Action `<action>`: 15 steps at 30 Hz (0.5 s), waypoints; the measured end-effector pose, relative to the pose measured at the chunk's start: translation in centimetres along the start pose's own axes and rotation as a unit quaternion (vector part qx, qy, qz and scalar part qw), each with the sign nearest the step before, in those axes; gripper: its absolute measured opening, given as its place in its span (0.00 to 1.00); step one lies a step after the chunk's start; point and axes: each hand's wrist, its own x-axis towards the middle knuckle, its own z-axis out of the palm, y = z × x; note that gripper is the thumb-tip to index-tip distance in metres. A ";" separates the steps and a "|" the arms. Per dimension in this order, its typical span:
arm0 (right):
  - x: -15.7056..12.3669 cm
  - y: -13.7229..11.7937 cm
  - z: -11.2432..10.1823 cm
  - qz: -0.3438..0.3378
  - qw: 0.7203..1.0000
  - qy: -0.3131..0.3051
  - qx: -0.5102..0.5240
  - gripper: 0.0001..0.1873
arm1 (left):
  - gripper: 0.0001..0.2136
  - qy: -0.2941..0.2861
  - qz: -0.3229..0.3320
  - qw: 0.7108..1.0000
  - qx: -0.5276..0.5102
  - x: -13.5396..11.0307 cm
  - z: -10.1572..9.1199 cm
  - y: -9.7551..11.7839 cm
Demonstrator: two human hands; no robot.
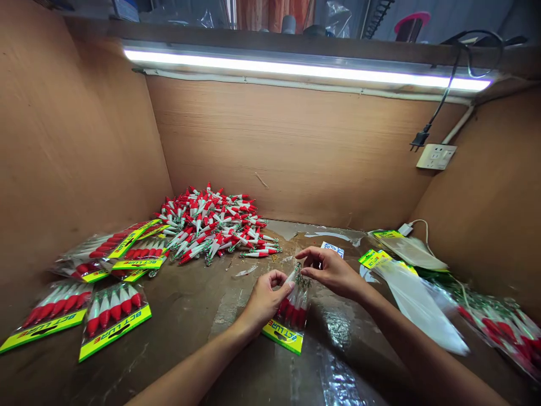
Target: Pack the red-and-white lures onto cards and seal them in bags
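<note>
My left hand [265, 298] is closed on the open end of a clear plastic bag [291, 316] with a yellow-green "BCT LURE" header, lying on the brown worktop. Several red-and-white fishing lures lie inside it. My right hand [329, 269] pinches the hooked end of one more lure [295, 275], whose body is at the bag's mouth. A big heap of loose red-and-white lures [213, 223] lies behind, at the back left.
Filled lure packs [114, 318] lie in rows at the left. Empty bags with yellow headers [406, 282] are stacked at the right, more lures [502, 327] beside them. Brown booth walls enclose the bench; a wall socket [436, 156] and a tube lamp [304, 70] are behind.
</note>
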 end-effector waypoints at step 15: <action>-0.4 -0.8 1.7 -0.032 0.998 0.034 0.035 0.13 | 0.14 0.004 0.024 0.999 0.024 0.0 -0.3 0.0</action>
